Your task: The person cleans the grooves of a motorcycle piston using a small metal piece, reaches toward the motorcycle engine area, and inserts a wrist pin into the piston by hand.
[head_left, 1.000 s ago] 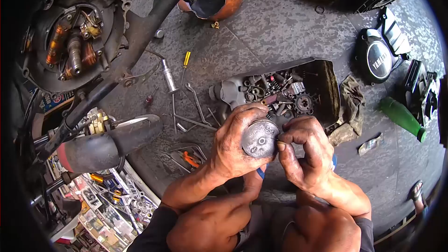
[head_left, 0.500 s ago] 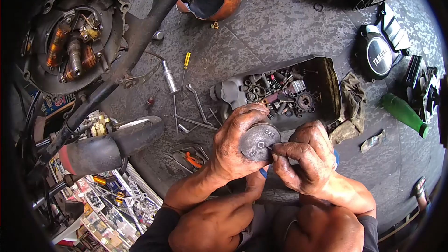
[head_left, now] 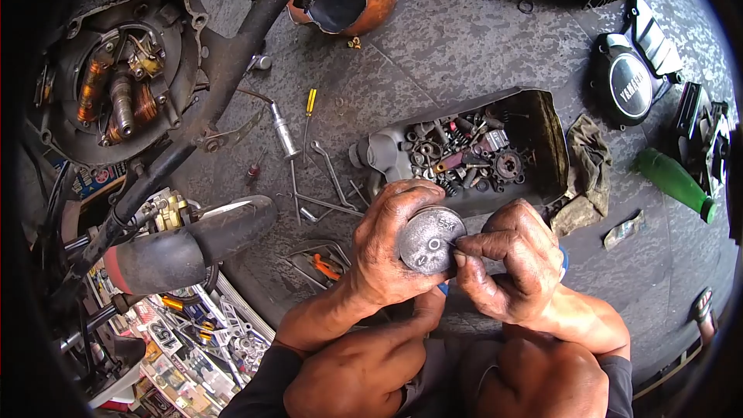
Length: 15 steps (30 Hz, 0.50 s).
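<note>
1. Since half a second ago, the round piston [head_left: 433, 244] has tipped a little, so its flat face looks rounder and brighter.
2. It is held up on the person's side of the tub [head_left: 553, 151], with its marked face turned up to the eye.
3. Left hand [head_left: 381, 244]: it wraps around the piston's left side. Its fingers are bent over the side nearest the tub, and they grip it firmly.
4. Left arm [head_left: 329, 316]: it slants up toward the tub, over the left knee [head_left: 356, 379].
5. Right hand [head_left: 512, 259]: its thumb and first finger come close together at the piston's right edge. The other fingers are curled in. I cannot tell if a tiny thing is pinched there.
6. Right arm [head_left: 592, 323]: it leans in toward the tub too, over the right knee [head_left: 549, 383].
7. Metal bits [head_left: 464, 155] fill much of the tub. Left of the tub lies a wrench [head_left: 334, 176]. Just right of it is a rag [head_left: 592, 162], and farther right, a green bottle [head_left: 672, 182].
</note>
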### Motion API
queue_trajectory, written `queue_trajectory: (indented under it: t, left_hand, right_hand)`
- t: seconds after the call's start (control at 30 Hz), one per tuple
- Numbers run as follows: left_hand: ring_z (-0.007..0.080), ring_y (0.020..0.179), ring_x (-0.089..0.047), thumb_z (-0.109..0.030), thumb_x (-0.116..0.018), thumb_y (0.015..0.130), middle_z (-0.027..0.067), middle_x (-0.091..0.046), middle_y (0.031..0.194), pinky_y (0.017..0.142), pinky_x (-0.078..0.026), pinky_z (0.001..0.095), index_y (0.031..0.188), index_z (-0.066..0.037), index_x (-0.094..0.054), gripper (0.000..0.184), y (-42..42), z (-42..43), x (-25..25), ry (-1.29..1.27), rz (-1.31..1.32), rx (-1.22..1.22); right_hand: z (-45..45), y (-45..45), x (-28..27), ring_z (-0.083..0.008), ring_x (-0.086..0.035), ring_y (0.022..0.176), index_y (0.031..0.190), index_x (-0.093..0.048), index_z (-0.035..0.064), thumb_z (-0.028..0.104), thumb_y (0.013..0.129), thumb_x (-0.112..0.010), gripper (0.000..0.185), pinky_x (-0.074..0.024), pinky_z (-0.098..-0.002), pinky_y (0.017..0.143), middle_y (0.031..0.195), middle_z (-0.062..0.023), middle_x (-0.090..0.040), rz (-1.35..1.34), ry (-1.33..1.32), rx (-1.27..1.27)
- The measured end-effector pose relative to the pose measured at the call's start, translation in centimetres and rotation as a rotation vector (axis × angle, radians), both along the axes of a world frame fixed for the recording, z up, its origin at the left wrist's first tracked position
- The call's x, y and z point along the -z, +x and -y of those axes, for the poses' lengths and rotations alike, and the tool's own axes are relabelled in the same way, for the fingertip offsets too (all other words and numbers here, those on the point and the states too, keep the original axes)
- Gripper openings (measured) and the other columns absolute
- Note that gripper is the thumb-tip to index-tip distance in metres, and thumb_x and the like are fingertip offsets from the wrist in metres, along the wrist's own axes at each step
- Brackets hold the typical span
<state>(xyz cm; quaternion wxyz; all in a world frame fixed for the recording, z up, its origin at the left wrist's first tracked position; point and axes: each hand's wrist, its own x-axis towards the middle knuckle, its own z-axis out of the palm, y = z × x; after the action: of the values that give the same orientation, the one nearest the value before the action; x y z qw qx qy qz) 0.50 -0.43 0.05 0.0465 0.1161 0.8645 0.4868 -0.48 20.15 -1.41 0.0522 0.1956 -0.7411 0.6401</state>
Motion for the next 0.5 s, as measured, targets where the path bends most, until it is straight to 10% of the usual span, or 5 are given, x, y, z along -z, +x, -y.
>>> queue_trajectory:
  t: [0.5]
  left_hand:
    - [0.0364, 0.109, -0.069, -0.014, -0.097, 0.057, 0.0173, -0.07, 0.118, 0.094, -0.058, 0.0465, 0.125, -0.003, -0.062, 0.077, 0.55, -0.46, -0.29, -0.019, 0.051, -0.047]
  right_hand:
    - [0.11, -0.27, -0.14, -0.0244, -0.061, 0.064, 0.095, -0.072, 0.0016, 0.001, 0.083, -0.078, 0.013, -0.0495, -0.0369, 0.057, 0.08, -0.0088, -0.066, 0.16, -0.061, 0.04]
